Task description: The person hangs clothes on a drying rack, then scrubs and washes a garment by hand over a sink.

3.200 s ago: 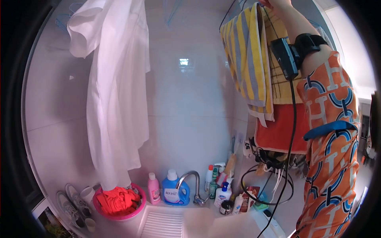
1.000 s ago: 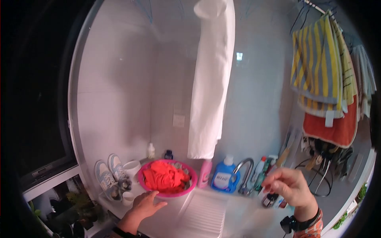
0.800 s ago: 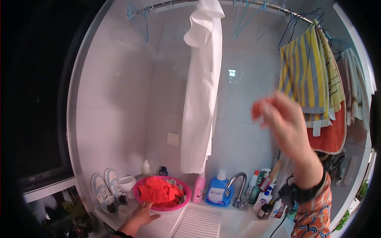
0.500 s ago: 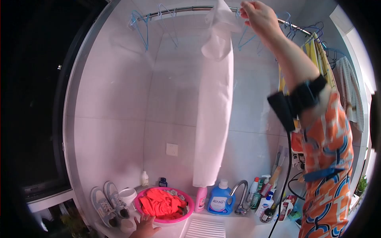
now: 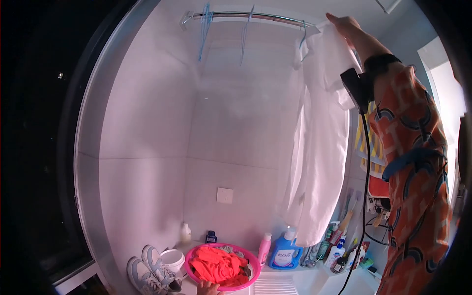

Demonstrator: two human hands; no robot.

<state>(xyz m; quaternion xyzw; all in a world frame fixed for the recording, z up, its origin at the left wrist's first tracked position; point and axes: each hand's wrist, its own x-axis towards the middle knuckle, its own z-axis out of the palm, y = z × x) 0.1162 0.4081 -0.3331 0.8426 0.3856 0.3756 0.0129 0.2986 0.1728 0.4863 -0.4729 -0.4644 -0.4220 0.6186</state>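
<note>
My right hand [image 5: 345,28] is raised at the top right, at the upper edge of a white garment [image 5: 322,132] that hangs from the metal rail [image 5: 255,15]. Its fingers are partly hidden, and whether they grip the cloth cannot be made out. At the bottom edge my left hand [image 5: 209,287] shows only in part, at the front rim of a pink basin [image 5: 256,275]. Bright red cloth [image 5: 219,265] and some grey cloth lie in that basin.
Blue hangers [image 5: 204,29] hang on the rail's left part. Grey shoes [image 5: 145,275] and a white pot [image 5: 173,259] stand left of the basin. A pink bottle [image 5: 264,249], a blue detergent bottle [image 5: 285,253] and several other bottles line the wall. A black cable hangs from my right wrist.
The white garment now hangs farther right and looks spread wider. My right hand has moved slightly right at its top. The view has shifted, and my left hand sits lower in it.
</note>
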